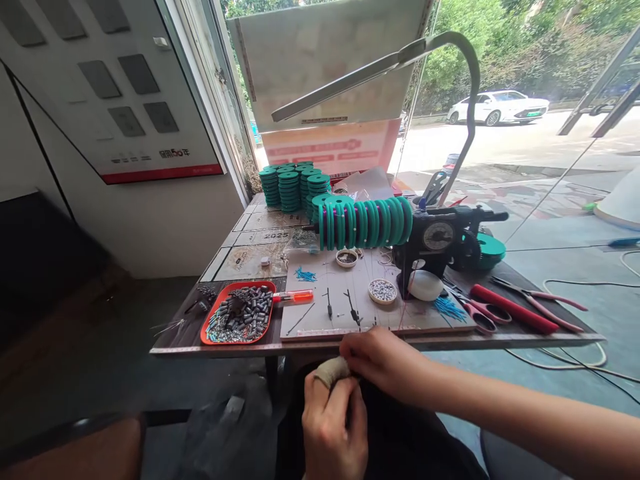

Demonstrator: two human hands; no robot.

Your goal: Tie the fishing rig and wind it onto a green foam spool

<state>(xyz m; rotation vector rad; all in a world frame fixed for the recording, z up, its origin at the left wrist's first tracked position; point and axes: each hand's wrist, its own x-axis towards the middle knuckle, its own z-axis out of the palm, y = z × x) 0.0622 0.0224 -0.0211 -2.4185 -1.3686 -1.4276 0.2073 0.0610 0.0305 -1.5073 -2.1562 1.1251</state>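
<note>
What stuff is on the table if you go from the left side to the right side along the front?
Orange tray of small metal pieces → orange pen → little bowl of beads → white egg-shaped thing → red-handled scissors → red-handled pliers.

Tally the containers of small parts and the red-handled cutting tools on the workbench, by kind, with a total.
Red tray of small metal parts: 1
Small round dishes of parts, one nearer the spools and one nearer the bench edge: 2
Red-handled scissors: 1
Red-handled pliers: 1
Total: 5

Hands (350, 393) together below cluttered table (500, 341)
</note>
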